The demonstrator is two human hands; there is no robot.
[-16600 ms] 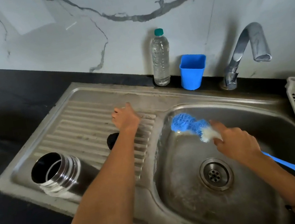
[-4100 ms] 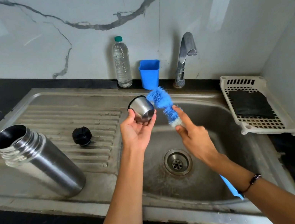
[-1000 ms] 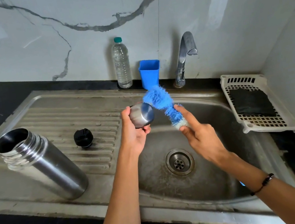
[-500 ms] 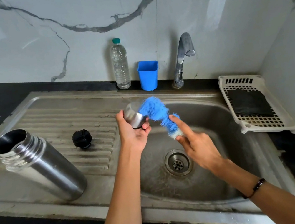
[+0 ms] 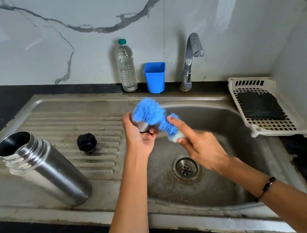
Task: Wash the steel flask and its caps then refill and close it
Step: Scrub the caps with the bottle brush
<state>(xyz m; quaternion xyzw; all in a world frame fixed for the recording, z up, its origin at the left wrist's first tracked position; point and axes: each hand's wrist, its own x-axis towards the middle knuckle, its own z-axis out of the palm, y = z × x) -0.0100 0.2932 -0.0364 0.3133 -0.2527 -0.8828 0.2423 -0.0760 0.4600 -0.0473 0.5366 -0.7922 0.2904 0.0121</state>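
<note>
Over the sink basin (image 5: 231, 184), the left hand (image 5: 139, 139) curls round the small steel cap (image 5: 142, 125), thumb and fingers wrapped on its smooth side, its open mouth turned up and to the right towards the brush. The right hand (image 5: 200, 145) grips the blue brush (image 5: 151, 112) just below its fluffy head, forefinger laid straight along the bristles, and that shaggy blue tuft is pushed right into the cap. The brush's length runs slantwise from the cap down to the right hand, so any scrubbing stroke goes along that line. The steel flask (image 5: 45, 167) stands open-mouthed on the ribbed draining board at the sink's left edge, threaded neck bare, polished body leaning in this wide view, nearer the left hand. Between flask and hands sits the black knobbly stopper (image 5: 87, 142), matte plastic, on the ribs. I'd say flask and stopper are not yet rinsed; the tap (image 5: 191, 57) shows no water.
</note>
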